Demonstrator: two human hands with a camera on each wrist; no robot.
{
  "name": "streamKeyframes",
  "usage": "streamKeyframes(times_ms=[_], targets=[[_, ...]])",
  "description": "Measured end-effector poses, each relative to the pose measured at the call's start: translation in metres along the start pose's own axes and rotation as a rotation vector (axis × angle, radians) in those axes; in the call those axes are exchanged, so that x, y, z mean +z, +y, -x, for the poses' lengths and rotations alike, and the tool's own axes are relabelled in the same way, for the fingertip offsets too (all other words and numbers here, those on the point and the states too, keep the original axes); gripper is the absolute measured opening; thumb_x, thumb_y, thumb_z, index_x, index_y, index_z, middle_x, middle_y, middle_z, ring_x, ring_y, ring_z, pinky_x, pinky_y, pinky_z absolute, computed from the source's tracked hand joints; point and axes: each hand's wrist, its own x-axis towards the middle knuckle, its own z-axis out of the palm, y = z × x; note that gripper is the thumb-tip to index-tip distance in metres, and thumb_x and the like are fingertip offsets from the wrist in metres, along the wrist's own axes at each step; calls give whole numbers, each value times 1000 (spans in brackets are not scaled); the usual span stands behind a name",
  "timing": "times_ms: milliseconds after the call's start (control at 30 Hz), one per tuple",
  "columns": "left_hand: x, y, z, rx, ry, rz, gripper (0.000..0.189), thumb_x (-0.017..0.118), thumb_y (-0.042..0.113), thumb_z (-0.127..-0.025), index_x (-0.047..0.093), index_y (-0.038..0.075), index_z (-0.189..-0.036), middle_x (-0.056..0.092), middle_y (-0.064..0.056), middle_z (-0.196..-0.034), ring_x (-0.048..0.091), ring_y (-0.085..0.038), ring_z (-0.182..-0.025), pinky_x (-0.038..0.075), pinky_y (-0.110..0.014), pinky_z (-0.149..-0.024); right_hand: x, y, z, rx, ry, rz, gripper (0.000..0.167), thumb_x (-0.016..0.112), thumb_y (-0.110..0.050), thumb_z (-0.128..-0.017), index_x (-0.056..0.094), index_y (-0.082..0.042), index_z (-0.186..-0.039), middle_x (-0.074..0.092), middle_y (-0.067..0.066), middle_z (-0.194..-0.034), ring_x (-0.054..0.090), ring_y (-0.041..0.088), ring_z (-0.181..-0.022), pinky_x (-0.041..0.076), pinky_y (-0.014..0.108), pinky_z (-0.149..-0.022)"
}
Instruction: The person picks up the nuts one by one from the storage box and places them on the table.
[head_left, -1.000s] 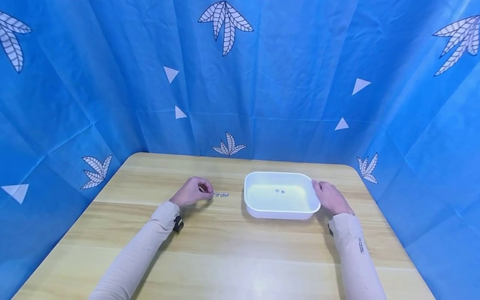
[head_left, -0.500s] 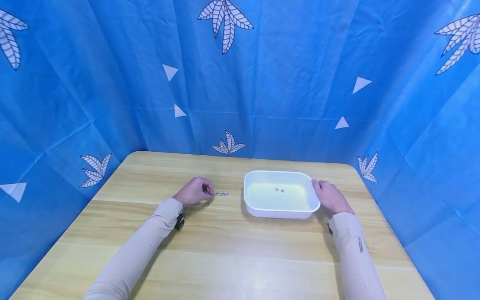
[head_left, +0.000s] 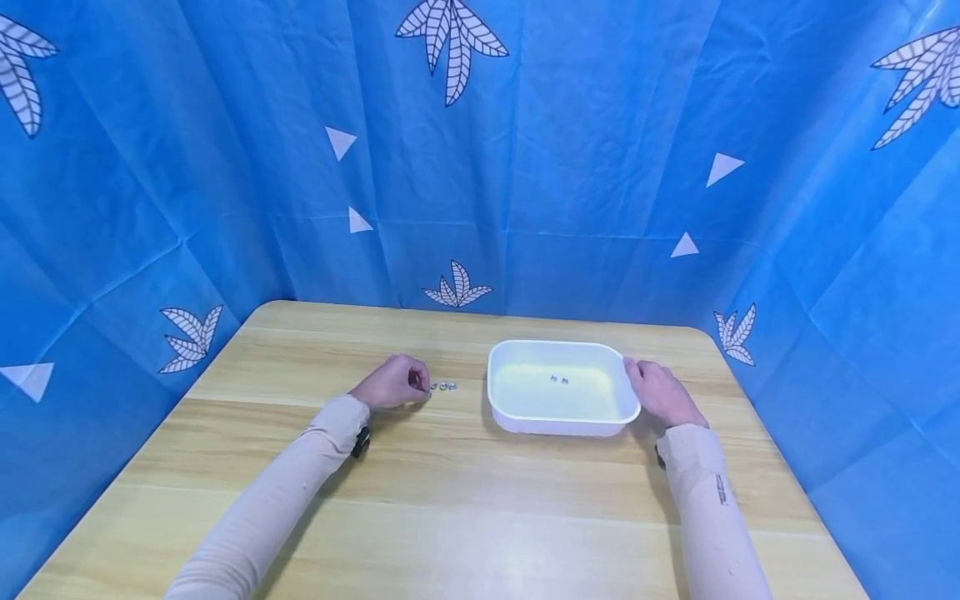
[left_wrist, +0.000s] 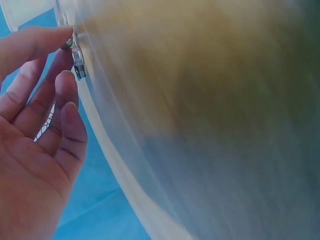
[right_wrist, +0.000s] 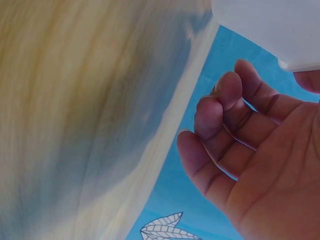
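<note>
In the head view my left hand [head_left: 393, 382] is low over the table with thumb and fingers pinched together. The left wrist view shows a small shiny metal nut [left_wrist: 67, 44] at those fingertips. Just right of the fingers lies a short row of similar metal nuts [head_left: 443, 386] on the wood; one nut [left_wrist: 80, 69] shows below the pinched one in the wrist view. My right hand [head_left: 663, 394] holds the right end of a white plastic tub [head_left: 558, 428], thumb at the rim. Its other fingers curl outside the wall, as the right wrist view shows.
Two small metal pieces [head_left: 559, 380] lie on the tub's floor. The wooden table [head_left: 480, 517] has rounded far corners. A blue curtain [head_left: 585, 167] with white leaf prints surrounds its back and sides.
My left hand has shifted slightly right, its fingertips now right beside the row of nuts. The right hand and the tub have stayed where they were.
</note>
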Motion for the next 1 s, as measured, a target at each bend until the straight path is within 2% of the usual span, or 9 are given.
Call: streamKeyframes(times_ms=[200, 367, 533, 800, 1000], targets=[[0, 3, 0, -21, -15, 8, 12, 80, 1, -82, 71, 7, -85, 70, -5, -85, 61, -14, -73, 56, -25, -59, 0, 0, 0, 5, 2, 1, 80, 15, -56, -110, 56, 8, -136, 69, 26, -120, 65, 42, -114, 48, 62, -104], [0, 0, 1, -23, 3, 8, 11, 79, 0, -82, 72, 7, -87, 71, -4, -86, 61, -13, -74, 56, -24, -59, 1, 0, 0, 5, 0, -3, 80, 15, -56, -110, 56, 8, -137, 68, 26, -120, 65, 42, -115, 48, 63, -105], [-5, 1, 2, -22, 60, 23, 11, 79, 2, -82, 73, 7, -90, 71, -4, -86, 62, -15, -77, 55, -23, -66, 1, 1, 0, 1, 4, -3, 80, 16, -56, -110, 56, 8, -136, 68, 26, -120, 65, 42, -115, 49, 62, -104], [-15, 10, 2, -14, 112, 121, 20, 76, 7, -89, 73, 0, -107, 73, -8, -97, 65, -19, -87, 57, -27, -78, 0, 1, 1, 10, -2, -11, 81, 15, -58, -109, 56, 6, -137, 67, 26, -123, 63, 43, -119, 47, 63, -107], [-19, 21, 0, -24, 156, 175, 29, 76, 14, -91, 72, 1, -117, 74, -8, -104, 68, -21, -94, 60, -33, -86, 1, 2, -1, -9, 7, 4, 78, 16, -55, -110, 60, 6, -131, 69, 24, -117, 66, 39, -111, 50, 61, -102]])
